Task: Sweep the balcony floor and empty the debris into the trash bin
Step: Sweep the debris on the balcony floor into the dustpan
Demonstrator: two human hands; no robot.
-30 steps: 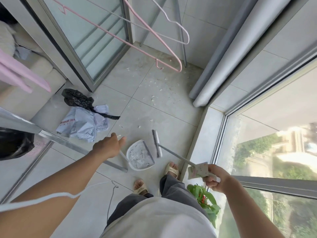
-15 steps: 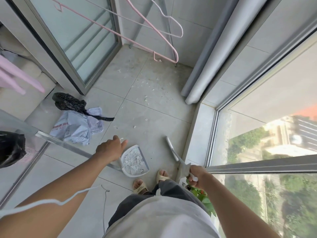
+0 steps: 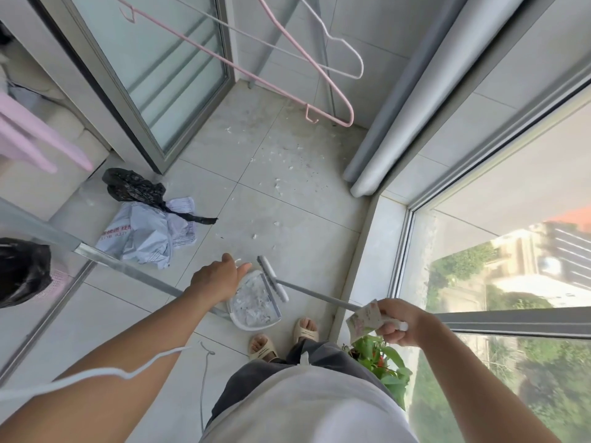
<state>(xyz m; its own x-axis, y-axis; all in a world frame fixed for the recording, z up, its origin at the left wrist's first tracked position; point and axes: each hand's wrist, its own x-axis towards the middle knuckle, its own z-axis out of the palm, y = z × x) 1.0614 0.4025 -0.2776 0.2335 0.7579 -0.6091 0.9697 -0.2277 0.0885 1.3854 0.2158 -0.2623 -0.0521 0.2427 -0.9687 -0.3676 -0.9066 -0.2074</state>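
The person stands over the tiled floor (image 3: 287,219), both arms out. The left hand (image 3: 217,281) grips the upright handle of the dustpan (image 3: 256,302), fingers curled round it; the white pan sits just below and to the right of that hand, in front of the sandalled feet (image 3: 283,335), and holds a heap of pale scraps. The right hand (image 3: 399,321) is closed round the end of the broom (image 3: 275,279) handle, with a crumpled bit of paper (image 3: 363,319) pinched against it. The broom's shaft runs from that hand up and leftward, and its narrow head lies along the pan's open edge, close beside the left hand's fingertips. Beyond both hands, more white debris (image 3: 278,183) is scattered over the tiles. To the left of the left hand lie a crumpled grey bag (image 3: 140,235) and a black bag (image 3: 134,187). Below the right hand is a leafy plant (image 3: 383,359).
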